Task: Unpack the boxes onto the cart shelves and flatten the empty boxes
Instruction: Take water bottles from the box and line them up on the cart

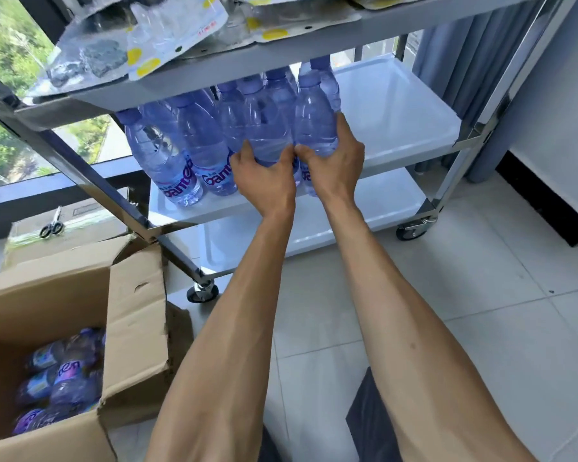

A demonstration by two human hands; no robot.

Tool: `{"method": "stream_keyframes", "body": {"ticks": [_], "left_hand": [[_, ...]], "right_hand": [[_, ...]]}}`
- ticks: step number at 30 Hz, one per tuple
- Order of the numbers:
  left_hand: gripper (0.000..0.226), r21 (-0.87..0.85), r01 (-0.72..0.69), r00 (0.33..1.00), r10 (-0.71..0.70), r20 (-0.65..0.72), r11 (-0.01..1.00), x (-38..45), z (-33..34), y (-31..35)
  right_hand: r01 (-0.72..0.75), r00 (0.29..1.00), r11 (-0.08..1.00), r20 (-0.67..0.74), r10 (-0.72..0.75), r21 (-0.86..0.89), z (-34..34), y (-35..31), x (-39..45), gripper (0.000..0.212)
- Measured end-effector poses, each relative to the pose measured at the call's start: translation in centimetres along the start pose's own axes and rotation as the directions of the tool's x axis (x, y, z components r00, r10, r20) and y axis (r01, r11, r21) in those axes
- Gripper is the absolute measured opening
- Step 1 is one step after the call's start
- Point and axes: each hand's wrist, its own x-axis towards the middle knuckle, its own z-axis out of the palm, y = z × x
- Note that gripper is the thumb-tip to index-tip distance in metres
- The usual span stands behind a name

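On the middle shelf [397,105] of the steel cart [481,135] I have both hands wrapped around bottles: my left hand [264,181] grips the lower body of one water bottle [264,128], fingers curled round its far side and thumb toward the centre, and my right hand [334,161] grips the neighbouring bottle [314,118] the same way, its fingertips reaching up along the right flank. Both bottles stand upright at the right end of a cluster of bottles [187,151] already parked on the left half of that shelf, so I judge the step in hand to be shelving this pair, snugging them against the row. To my lower left the open cardboard box [137,295] sits on the floor with more bottles [64,371] lying inside, so the unpacking is far from finished and flattening is a long way off. Next I should let go once the pair stands steady, then reach back down into the box for another two; the bare right half of the shelf gives me room. Scissors [51,225] lie on another box [80,225] by the window.
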Motion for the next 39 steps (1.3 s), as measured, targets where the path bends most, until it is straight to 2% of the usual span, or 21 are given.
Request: {"method": "stream_keyframes", "body": {"ticks": [4, 10, 17, 25, 39], "left_hand": [[0.049, -0.008, -0.023, 0.999, 0.023, -0.024, 1.000, -0.4, 0.0, -0.6], [0.059, 0.013, -0.050, 0.999, 0.050, 0.008, 0.999, -0.7, -0.2, -1.0], [0.061, 0.018, -0.066, 0.998, 0.066, 0.007, 0.998, -0.7, 0.1, -1.3], [0.063, 0.073, -0.062, 0.998, 0.060, 0.025, 0.995, -0.3, 1.0, -1.1], [0.060, 0.086, -0.079, 0.997, 0.077, 0.030, 0.993, 0.5, 1.2, -1.4]], "right_hand": [[0.109, 0.994, 0.992, -0.035, -0.107, 0.055, -0.1, 0.7, 0.1, 0.052], [0.064, 0.989, 0.997, -0.137, -0.058, 0.040, 1.0, 2.0, 0.0, 0.075], [0.053, 0.990, 0.998, -0.130, -0.048, 0.031, 2.5, 2.7, 1.3, 0.078], [0.067, 0.998, 0.996, -0.003, -0.067, -0.060, 2.7, 4.5, 5.5, 0.081], [0.094, 0.995, 0.995, -0.032, -0.095, -0.010, 3.9, 5.3, 6.7, 0.077]]}}
